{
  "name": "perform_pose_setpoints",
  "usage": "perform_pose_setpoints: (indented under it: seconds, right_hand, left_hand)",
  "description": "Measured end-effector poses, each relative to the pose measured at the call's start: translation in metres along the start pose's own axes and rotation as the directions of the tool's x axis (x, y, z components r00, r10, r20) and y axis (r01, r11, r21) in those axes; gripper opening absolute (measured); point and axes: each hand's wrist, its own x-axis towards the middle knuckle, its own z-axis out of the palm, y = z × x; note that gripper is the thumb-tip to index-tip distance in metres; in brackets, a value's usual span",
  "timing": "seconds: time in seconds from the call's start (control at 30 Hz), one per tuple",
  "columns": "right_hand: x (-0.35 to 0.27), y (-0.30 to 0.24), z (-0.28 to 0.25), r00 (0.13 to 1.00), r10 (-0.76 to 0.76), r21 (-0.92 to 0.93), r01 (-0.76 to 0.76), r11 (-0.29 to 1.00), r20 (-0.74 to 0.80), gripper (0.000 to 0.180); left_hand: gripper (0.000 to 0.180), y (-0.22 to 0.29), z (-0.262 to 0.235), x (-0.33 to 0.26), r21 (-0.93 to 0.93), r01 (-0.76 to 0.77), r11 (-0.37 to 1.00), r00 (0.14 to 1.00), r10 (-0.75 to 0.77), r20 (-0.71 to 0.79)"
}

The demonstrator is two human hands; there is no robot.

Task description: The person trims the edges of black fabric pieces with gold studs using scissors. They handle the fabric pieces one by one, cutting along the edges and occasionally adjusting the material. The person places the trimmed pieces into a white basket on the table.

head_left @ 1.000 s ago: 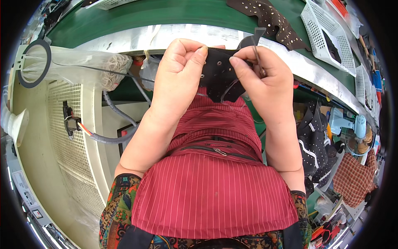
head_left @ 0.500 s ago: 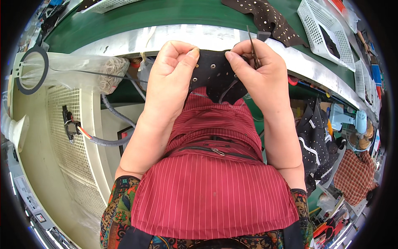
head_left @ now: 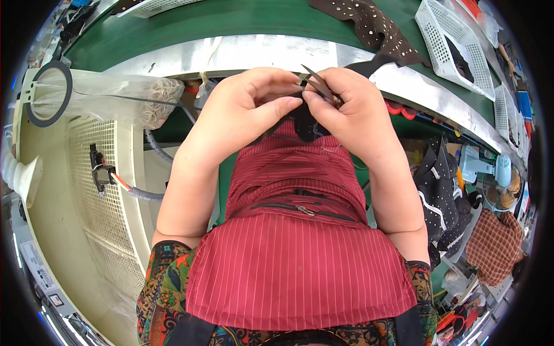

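The hands (head_left: 248,106) hide most of the black piece (head_left: 307,126).

Ahead of my left grip (head_left: 254,106) and right grip (head_left: 353,106), I had a way across the silver edge (head_left: 259,49) onto the green tabletop (head_left: 254,22). Farther right, a brown perforated piece (head_left: 375,29) and a white basket (head_left: 435,49) obstructed it. Leftward, a clear bag (head_left: 124,92) blocked me. Between my grips, snips (head_left: 323,90) and black fabric (head_left: 309,124) crowded the gap; my red apron (head_left: 294,265) bounded the space below.
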Motion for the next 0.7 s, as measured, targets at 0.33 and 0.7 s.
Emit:
perform_pose_setpoints:
  seconds: [0.33,0.7]
  right_hand:
    - [-0.004,-0.007,0.004,0.995,-0.030,0.034,0.027,0.999,0.094,0.012]
    - [-0.017,-0.009,-0.008,0.982,0.186,0.227,-0.186,0.956,0.023,0.025]
  left_hand:
    - [0.031,0.002,-0.016,-0.005,0.166,-0.097,0.981,0.961,0.050,0.271]
    - [0.036,-0.001,-0.008,0.002,-0.098,0.063,0.993,0.995,-0.054,0.086]
